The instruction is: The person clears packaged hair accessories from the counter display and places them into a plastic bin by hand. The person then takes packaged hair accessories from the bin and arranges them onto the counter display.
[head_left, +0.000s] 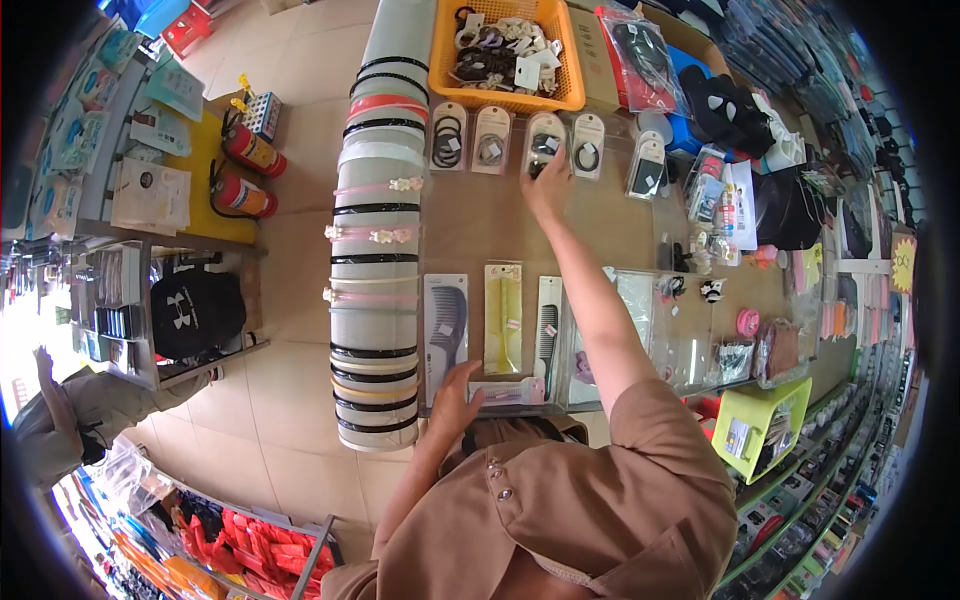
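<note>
My right hand (548, 188) reaches to the far side of the table, its fingers closed on the lower end of a pack of hair ties (545, 128). That pack stands in a row with other packs: black ties (448, 137) and grey ties (491, 140) to its left, a thin dark tie (588, 148) to its right. My left hand (454, 404) rests at the near edge with fingers apart, holding nothing. Beside it lie a grey packaged comb (446, 325) and a small flat pack with a pink end (508, 391). A yellow comb pack (503, 320) and a black comb (546, 335) lie further right.
A tube wrapped with headbands (375, 290) borders the table's left side. An orange basket (572, 60) of scrunchies stands at the back. Clear trays of accessories (690, 335) and a green bin (733, 430) are to the right. Fire extinguishers (245, 195) stand left; another person's arm (62, 405) shows far left.
</note>
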Demonstrator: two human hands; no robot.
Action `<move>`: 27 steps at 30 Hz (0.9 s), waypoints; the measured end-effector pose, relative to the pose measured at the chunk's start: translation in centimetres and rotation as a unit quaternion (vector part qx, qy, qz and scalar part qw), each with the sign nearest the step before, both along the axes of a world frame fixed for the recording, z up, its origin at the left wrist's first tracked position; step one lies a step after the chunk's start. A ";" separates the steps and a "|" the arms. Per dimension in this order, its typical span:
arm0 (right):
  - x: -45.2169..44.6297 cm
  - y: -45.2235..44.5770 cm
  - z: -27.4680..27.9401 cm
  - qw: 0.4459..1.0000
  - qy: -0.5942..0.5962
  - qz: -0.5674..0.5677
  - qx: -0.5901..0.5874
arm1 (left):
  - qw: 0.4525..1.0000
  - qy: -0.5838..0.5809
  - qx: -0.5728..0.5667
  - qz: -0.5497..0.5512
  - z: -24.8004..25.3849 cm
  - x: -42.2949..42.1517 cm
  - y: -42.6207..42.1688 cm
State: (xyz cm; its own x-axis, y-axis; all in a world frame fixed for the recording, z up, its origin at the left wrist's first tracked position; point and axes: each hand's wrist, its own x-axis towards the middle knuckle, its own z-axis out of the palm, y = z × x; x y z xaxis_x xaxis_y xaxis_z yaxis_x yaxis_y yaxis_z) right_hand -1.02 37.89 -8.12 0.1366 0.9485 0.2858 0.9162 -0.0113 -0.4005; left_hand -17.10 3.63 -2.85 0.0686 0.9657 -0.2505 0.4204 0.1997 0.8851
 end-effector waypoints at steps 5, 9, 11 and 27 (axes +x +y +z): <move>-0.3 -10.3 3.3 0.971 0.185 0.154 -0.009 | 0.997 -0.056 -0.016 0.047 -0.9 0.5 2.1; -0.8 -21.1 7.7 0.928 0.241 0.270 -0.089 | 0.953 -0.262 -0.068 0.134 -0.4 0.8 4.8; -0.6 -25.1 7.7 0.903 0.252 0.290 -0.194 | 0.925 -0.338 -0.085 0.152 -0.3 1.1 5.5; 2.2 -0.6 -5.3 0.486 0.835 -0.064 -0.250 | 0.928 -0.293 -0.125 0.193 -2.0 -0.1 1.5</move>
State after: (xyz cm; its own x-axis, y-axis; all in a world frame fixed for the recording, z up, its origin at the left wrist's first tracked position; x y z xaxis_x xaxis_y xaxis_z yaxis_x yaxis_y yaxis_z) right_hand 1.21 37.33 -13.40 -0.1511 0.7949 -0.5876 -0.7024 -0.5046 -0.5020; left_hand -17.24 5.13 -4.81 -0.0759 0.8634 -0.4989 -0.2632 0.4652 0.8452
